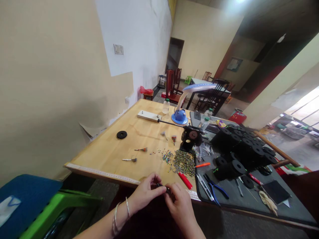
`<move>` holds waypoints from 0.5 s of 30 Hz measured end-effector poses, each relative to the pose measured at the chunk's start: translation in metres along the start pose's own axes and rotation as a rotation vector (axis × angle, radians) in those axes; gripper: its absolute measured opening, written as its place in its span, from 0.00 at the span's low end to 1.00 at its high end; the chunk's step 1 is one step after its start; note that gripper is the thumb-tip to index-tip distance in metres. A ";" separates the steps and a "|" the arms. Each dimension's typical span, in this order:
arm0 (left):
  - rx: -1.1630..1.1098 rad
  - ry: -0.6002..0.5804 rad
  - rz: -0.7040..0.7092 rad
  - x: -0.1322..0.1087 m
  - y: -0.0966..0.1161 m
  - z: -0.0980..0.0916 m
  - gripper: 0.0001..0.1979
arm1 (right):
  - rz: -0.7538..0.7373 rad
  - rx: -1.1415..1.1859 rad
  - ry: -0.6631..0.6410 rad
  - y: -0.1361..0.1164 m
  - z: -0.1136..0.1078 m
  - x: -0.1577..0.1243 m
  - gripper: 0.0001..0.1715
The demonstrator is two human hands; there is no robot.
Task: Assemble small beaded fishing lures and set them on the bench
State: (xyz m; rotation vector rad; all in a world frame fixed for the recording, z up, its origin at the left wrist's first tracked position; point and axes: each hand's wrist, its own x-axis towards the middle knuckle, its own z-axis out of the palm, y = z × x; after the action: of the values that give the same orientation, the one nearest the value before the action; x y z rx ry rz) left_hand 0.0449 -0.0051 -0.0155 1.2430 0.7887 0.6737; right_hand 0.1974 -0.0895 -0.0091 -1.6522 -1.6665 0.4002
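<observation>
Two bare hands meet just over the near edge of a pale wooden table (107,154): the left hand (146,194) at about 6 o'clock and the right hand (179,207) just beside it. The fingertips (164,189) of both are closed in a pinch on a small black piece (161,187), held between them above the edge (its exact shape is hidden by the fingers). Two metal bangles (127,207) circle the left wrist.

Just past the hands at 12 o'clock lies a heap of small striped beads (181,162), with a looser scatter of multicoloured beads (167,156) at its left. A red lighter (185,180) rests near the right hand. At 2 o'clock, a grey mat (294,212) bears blue-handled pliers (215,187) and a stack of black spools (239,146). Farther off at 1 o'clock stands a hand-cranked winder (191,136), its long rod reaching toward a wooden board (149,116) at 12 o'clock. A blue desk lamp (179,116) stands behind the rod, and a single black disc (122,134) lies on the table at 11 o'clock.
</observation>
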 end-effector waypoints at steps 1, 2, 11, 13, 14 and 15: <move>-0.035 -0.017 -0.035 0.000 0.002 0.002 0.13 | 0.019 0.030 -0.007 0.000 -0.001 0.000 0.07; -0.093 -0.036 -0.079 -0.001 0.004 0.004 0.12 | 0.040 0.059 -0.015 0.000 -0.002 0.000 0.05; -0.182 -0.131 -0.281 -0.007 0.006 0.011 0.12 | 0.044 -0.002 -0.115 -0.001 -0.008 0.000 0.04; -0.087 -0.134 -0.254 -0.005 0.006 0.011 0.15 | 0.030 -0.035 -0.129 -0.003 -0.007 0.001 0.06; -0.061 -0.128 -0.253 -0.005 0.005 0.011 0.15 | 0.027 -0.036 -0.134 -0.003 -0.006 0.000 0.06; -0.052 -0.115 -0.260 -0.004 0.005 0.012 0.15 | 0.031 -0.023 -0.139 -0.003 -0.005 0.000 0.05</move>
State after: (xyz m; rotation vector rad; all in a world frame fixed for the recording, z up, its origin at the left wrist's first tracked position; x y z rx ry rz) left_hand 0.0521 -0.0137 -0.0081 1.0980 0.8151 0.4056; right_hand 0.1992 -0.0912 -0.0037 -1.7018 -1.7541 0.5241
